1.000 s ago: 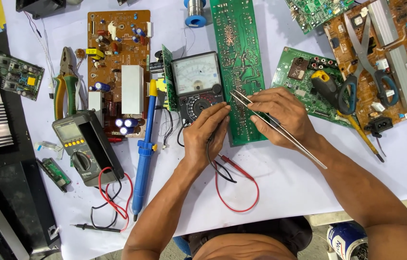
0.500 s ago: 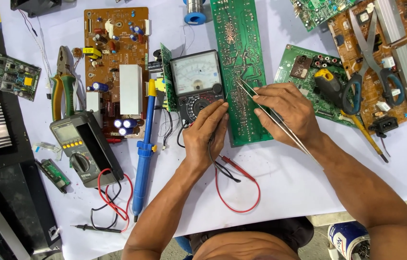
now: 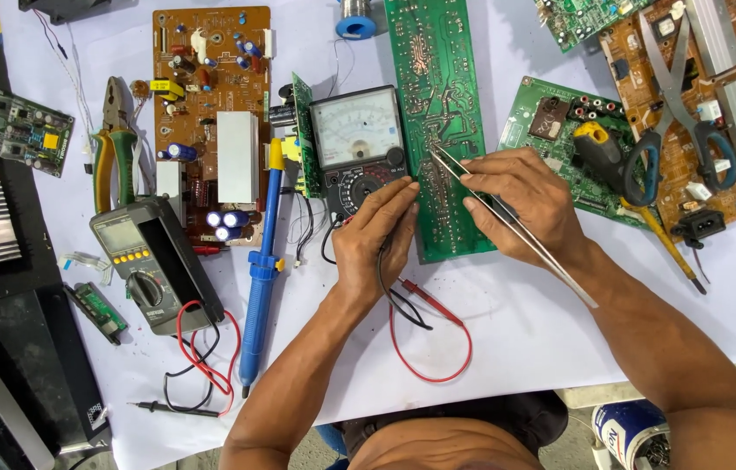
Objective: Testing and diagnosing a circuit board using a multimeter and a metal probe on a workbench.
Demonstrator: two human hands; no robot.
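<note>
My right hand [image 3: 520,202] grips long metal tweezers [image 3: 559,261], whose tips touch the long green circuit board [image 3: 437,78] lying solder side up on the white sheet. My left hand [image 3: 374,239] rests against that board's left edge, fingers curled around a probe with black and red leads [image 3: 424,335] trailing toward me. Just above the left hand sits a black analog multimeter [image 3: 357,144] with a white dial face.
A blue desoldering pump [image 3: 259,270], a dark digital multimeter [image 3: 154,265], pliers [image 3: 114,144] and a brown circuit board [image 3: 211,104] lie to the left. More boards, scissors [image 3: 677,113] and a yellow-handled screwdriver [image 3: 598,148] lie to the right. A solder spool [image 3: 356,17] sits at the top.
The tweezers in my right hand have shifted slightly on the green board, their tips pointing up and left. My left hand stays by the meter with the probe.
</note>
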